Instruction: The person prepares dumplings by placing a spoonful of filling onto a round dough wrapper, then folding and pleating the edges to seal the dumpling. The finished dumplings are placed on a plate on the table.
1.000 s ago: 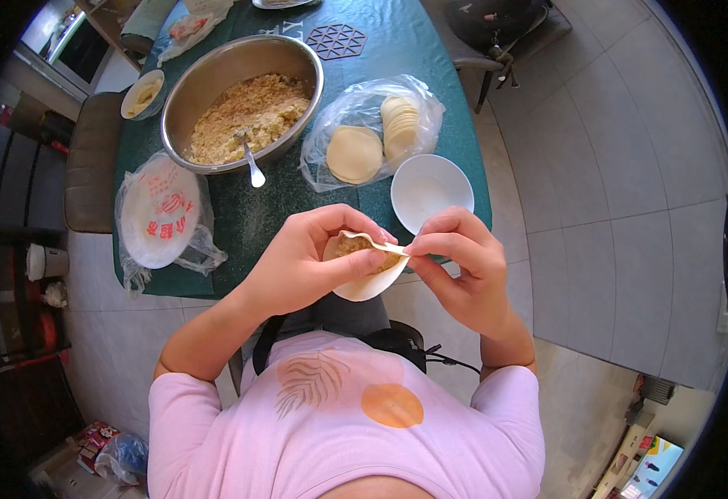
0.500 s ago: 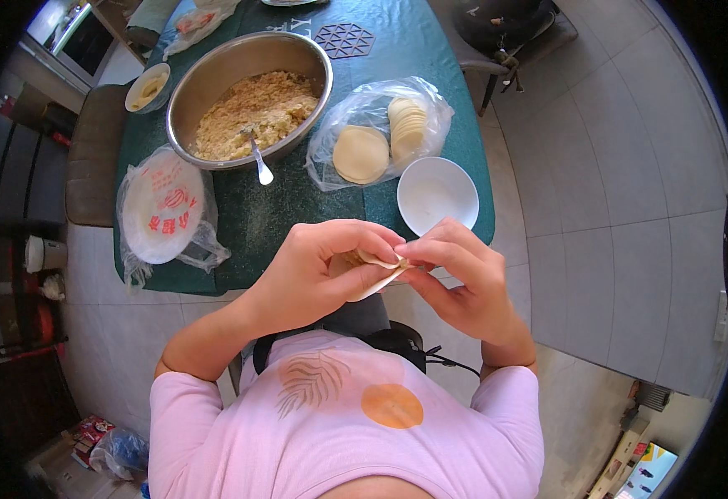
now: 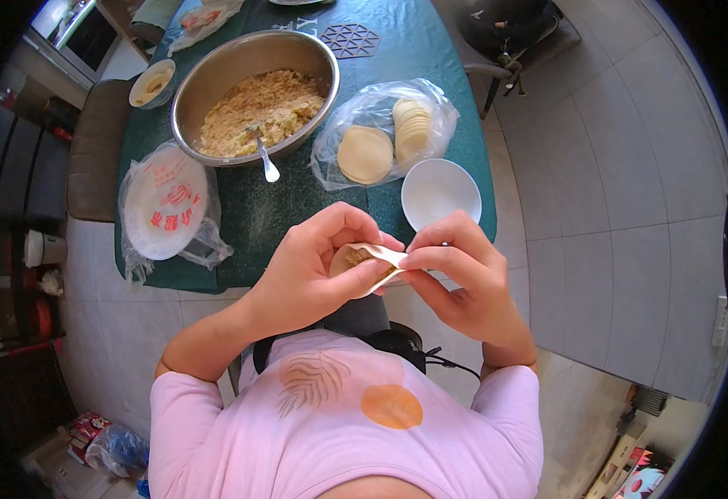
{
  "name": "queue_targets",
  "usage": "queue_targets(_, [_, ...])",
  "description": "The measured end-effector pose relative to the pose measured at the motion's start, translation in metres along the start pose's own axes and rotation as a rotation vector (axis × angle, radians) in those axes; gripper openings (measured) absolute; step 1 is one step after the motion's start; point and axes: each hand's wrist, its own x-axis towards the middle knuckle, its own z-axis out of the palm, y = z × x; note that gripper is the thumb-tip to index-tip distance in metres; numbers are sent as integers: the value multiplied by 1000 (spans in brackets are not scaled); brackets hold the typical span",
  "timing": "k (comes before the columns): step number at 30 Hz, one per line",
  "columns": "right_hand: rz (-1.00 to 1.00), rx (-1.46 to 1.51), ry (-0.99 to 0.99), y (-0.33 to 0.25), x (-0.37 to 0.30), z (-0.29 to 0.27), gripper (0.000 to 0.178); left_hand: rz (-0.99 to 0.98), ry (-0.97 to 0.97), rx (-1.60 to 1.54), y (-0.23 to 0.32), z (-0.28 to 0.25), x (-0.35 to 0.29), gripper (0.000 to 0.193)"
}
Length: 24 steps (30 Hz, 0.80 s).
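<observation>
Between both hands, just off the table's near edge, is a dumpling (image 3: 388,254): a pale round wrapper folded partly over light brown filling. My left hand (image 3: 324,256) cradles it from the left, its thumb lying by the filling and its fingers behind the wrapper. My right hand (image 3: 455,268) pinches the wrapper's right end between thumb and fingers. The fold's left side gapes, showing the filling. Beyond my hands stands a white bowl (image 3: 440,195). Round wrappers (image 3: 366,155) lie in a clear plastic bag (image 3: 331,166), one stack flat and another fanned out.
A large steel basin (image 3: 183,108) of filling holds a metal spoon (image 3: 269,170). To the left, a white plate (image 3: 164,218) sits in a printed plastic bag. A small bowl (image 3: 153,85) and a dark lattice trivet (image 3: 351,41) are farther back on the green-covered table (image 3: 252,224).
The wrapper has tilted so its filling shows more. My left hand's fingers have shifted up, and my right fingers now pinch the right end. The view has shifted slightly.
</observation>
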Motion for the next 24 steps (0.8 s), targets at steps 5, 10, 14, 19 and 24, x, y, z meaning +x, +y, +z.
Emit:
queue_targets(5, [-3, 13, 39, -4, 1, 7, 25, 126, -42, 146, -3, -2, -2, 17])
queue_targets(10, [-36, -11, 72, 0, 0, 7, 24, 116, -79, 212, 1, -3, -5, 20])
queue_targets(14, [-43, -16, 72, 2, -1, 6, 24, 8, 9, -175, 0, 0, -6, 18])
queue_targets(19, [17, 18, 45, -7, 5, 7, 25, 8, 8, -176, -3, -2, -7, 16])
queue_targets(24, [-111, -28, -24, -4, 6, 4, 29, 15, 19, -95, -2, -2, -7, 15])
